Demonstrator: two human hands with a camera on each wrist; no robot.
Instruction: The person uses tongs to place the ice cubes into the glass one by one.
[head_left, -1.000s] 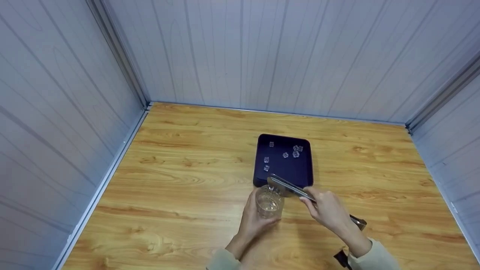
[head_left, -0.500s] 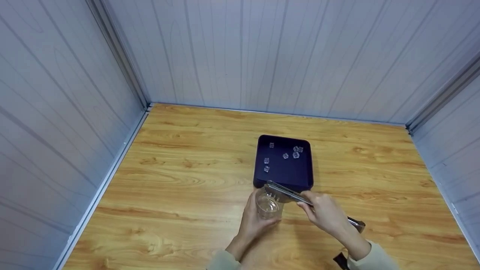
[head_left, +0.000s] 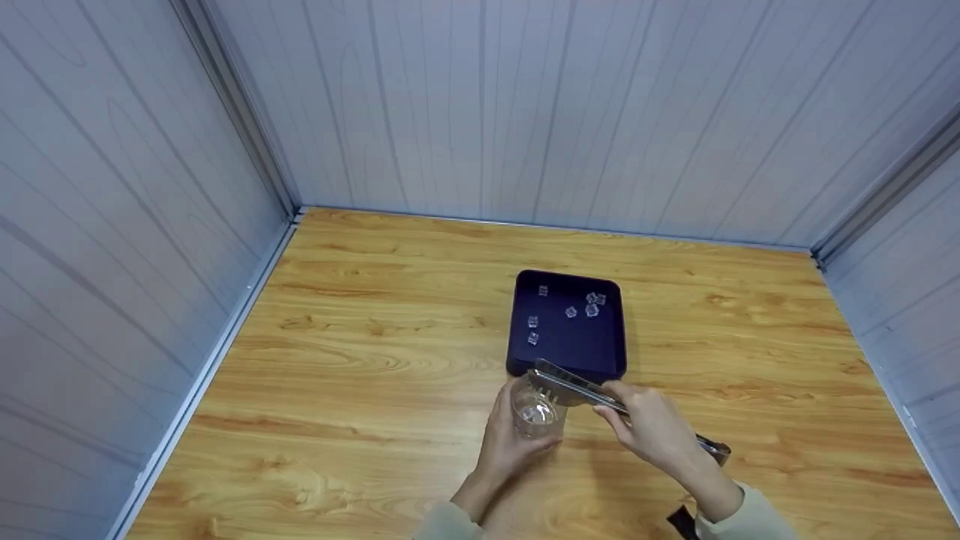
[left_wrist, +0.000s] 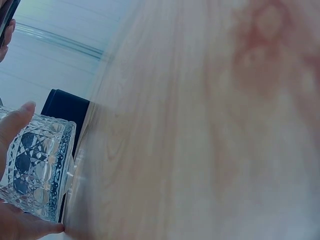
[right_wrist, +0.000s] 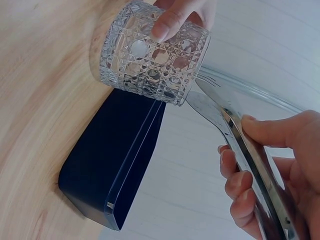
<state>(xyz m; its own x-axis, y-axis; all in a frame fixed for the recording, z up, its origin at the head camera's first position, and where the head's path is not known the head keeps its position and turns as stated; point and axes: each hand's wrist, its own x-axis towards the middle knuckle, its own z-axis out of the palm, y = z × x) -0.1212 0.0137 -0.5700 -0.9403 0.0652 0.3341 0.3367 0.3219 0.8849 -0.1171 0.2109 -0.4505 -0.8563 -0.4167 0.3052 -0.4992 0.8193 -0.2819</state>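
Observation:
My left hand (head_left: 502, 442) grips a clear drinking glass (right_wrist: 150, 60) with a cut diamond pattern, its fingers wrapped round the side. A small clear cube (head_left: 529, 414) shows inside the glass. My right hand (head_left: 656, 427) holds metal tongs (head_left: 577, 388) round the middle of their arms. The ends of the tongs reach over the rim of the glass, slightly apart in the right wrist view, with no cube visible between them. Just beyond the glass stands a dark blue tray (head_left: 574, 352), where several clear ice-like cubes (head_left: 592, 309) lie scattered.
The wood-grain tabletop (head_left: 360, 390) extends around the tray and hands. Pale panelled walls (head_left: 480, 112) enclose the back and both sides. A black strap-like piece (head_left: 682, 521) shows beside the right sleeve.
My right hand has brought the tongs slightly left and down over the glass. A cube that was by the tong ends now appears inside the glass. My left hand has stayed in place.

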